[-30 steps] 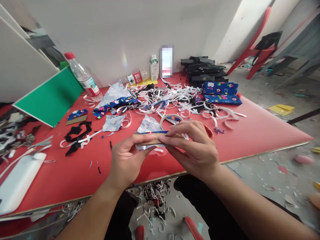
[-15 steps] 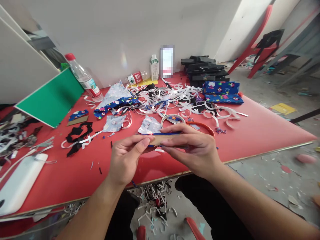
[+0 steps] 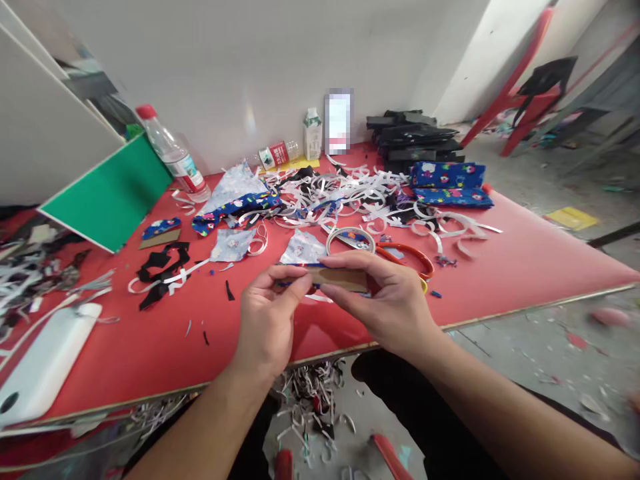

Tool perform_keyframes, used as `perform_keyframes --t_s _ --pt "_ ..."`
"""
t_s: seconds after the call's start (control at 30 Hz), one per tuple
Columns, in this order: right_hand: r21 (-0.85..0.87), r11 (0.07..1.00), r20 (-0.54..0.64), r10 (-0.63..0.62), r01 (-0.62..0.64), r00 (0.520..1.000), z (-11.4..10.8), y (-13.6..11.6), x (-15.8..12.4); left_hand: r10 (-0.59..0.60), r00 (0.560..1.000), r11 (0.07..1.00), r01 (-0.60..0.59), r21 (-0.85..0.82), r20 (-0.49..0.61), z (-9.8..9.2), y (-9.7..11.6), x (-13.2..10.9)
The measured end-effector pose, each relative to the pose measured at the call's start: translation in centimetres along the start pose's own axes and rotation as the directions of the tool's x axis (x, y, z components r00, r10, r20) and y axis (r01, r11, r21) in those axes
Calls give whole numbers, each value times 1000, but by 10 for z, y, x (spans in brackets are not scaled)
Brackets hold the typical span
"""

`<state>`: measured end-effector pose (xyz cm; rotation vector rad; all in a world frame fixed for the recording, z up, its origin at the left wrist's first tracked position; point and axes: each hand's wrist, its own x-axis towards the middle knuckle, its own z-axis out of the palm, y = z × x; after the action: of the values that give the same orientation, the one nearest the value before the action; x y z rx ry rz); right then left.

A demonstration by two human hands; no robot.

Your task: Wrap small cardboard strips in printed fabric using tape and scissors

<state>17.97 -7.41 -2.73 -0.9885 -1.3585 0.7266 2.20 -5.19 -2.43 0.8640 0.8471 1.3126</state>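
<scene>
Over the front of the table, both hands hold a narrow tan cardboard strip (image 3: 345,280) edged with blue patterned fabric. My left hand (image 3: 270,310) pinches its left part between thumb and fingers. My right hand (image 3: 395,287) grips it with the index finger along the top and the thumb below. My fingers hide part of the strip. Just behind it lie a pale ring like a tape roll (image 3: 373,245) and orange-handled scissors (image 3: 425,263), partly covered by my right hand. A light printed fabric scrap (image 3: 301,247) lies behind the strip.
Behind are a heap of white strips (image 3: 350,190), folded blue patterned pieces (image 3: 447,187) and a black stack (image 3: 415,140). A red-capped bottle (image 3: 180,163), green board (image 3: 110,193) and white device (image 3: 50,367) stand or lie left. The red table's (image 3: 540,253) front edge is near my legs.
My left hand has moved right, closer to my right hand. The right fingers have shifted on the strip, and more of its cardboard face shows. The view has shifted slightly.
</scene>
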Motion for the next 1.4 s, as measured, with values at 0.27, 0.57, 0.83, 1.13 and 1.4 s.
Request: perform_keyframes --t_s 0.27,0.57,0.83,1.13,1.4 --pt "-122 981 62 -144 151 988 -11 10 1 -69 987 989 48 -138 -146 -3 10 13" --pt "-149 983 -103 -127 111 987 -7 1 1 -101 982 992 87 -87 -161 -6 10 13" --pt "313 901 -187 367 -299 911 14 -2 -3 214 975 975 -210 74 -54 -4 -1 -1" --pt "171 934 -57 328 -315 943 22 -2 -16 -12 997 996 4 -89 -80 4 -6 9" --pt "16 968 -26 252 -252 967 1 -5 1 -156 891 907 -41 419 426 -5 3 -13"
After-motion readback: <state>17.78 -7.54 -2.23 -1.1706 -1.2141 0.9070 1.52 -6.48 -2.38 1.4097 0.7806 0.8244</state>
